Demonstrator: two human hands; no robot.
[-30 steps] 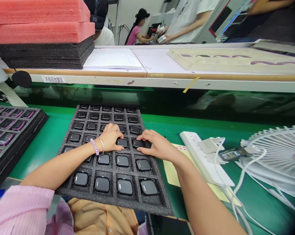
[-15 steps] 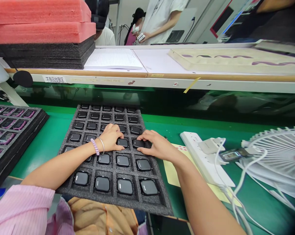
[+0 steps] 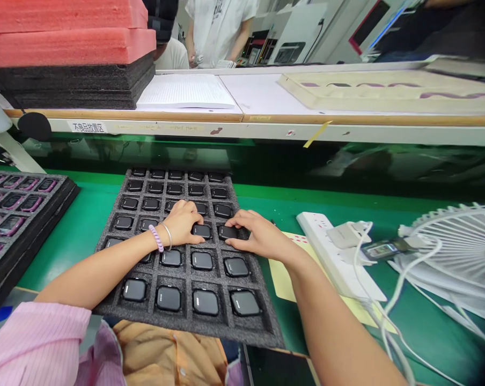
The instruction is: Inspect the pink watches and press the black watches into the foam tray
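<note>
A dark foam tray with rows of compartments lies in front of me, holding several black watch bodies. My left hand reaches into the tray, thumb and fingers closed around the left edge of one black watch body. Just to the right, my right hand grips another black watch body from its right side. Both pieces sit in neighbouring compartments of the same row. The left wrist wears a purple coil band and a bangle.
At the left is a second foam tray with purple-rimmed pieces. A white power strip, cables and a fan stand right. A shelf behind bears red foam and a notebook. People stand beyond.
Both hands keep their places on the two watch bodies. The view has shifted slightly. Behind the shelf, a person in white appears farther left, and another person has gone out of sight.
</note>
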